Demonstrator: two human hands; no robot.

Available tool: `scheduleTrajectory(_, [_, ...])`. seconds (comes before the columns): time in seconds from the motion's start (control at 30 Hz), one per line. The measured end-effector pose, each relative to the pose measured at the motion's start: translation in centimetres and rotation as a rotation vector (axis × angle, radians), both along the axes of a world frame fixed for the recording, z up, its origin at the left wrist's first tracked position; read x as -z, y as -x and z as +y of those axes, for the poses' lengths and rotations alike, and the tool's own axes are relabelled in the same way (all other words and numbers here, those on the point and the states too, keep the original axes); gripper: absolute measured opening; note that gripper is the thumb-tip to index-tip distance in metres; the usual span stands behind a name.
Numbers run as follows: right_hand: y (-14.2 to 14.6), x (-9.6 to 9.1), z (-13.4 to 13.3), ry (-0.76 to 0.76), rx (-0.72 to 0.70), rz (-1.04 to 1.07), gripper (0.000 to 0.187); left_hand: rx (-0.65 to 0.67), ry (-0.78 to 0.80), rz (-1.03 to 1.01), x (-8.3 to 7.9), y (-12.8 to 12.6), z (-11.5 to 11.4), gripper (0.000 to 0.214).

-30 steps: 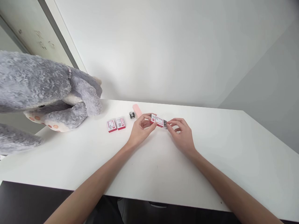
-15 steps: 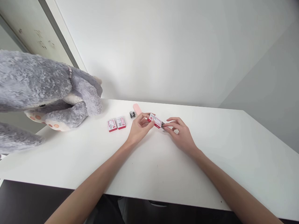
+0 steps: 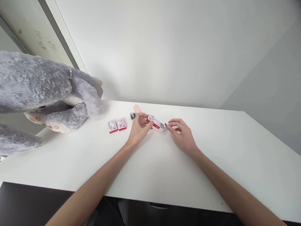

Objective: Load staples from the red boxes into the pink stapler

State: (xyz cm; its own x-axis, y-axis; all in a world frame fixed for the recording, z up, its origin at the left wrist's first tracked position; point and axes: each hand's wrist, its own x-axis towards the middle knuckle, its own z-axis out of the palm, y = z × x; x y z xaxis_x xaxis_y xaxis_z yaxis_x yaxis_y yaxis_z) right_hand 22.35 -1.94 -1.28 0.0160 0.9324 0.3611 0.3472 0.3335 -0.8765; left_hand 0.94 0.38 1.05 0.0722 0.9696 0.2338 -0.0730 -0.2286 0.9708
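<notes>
- The right hand (image 3: 182, 135) pinches a small dark piece (image 3: 166, 124) between thumb and forefinger, just beside the open end of the small box.
- The left hand (image 3: 138, 128) grips the other end of this small box (image 3: 154, 121), with the thumb on the near side.
- The small box is held tilted over the table (image 3: 188, 175), its open end toward the right hand.
- It seems light, of thin card, rather stiff but easy to crush; the sides near the left end look good for a gentle hold.
- It is white and red, with a greyish flap.
- Farther lies a pink strip (image 3: 137, 108).
</notes>
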Motion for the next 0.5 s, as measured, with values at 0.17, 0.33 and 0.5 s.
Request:
scheduleTrajectory(0.17, [-0.7, -0.7, 0.2, 0.253, -0.028, 0.298, 0.032, -0.029, -0.020, -0.094, -0.1, -0.1, 0.0, 0.039])
scheduleTrajectory(0.33, [-1.0, -1.1, 0.3, 0.228, -0.160, 0.437, 0.025, 0.006, -0.033, -0.105, 0.0, -0.3, -0.1, 0.043])
scheduleTrajectory(0.5, [-0.7, -1.6, -0.2, 0.200, -0.204, 0.386, 0.026, 0.020, -0.015, -0.112, 0.0, -0.5, -0.2, 0.046])
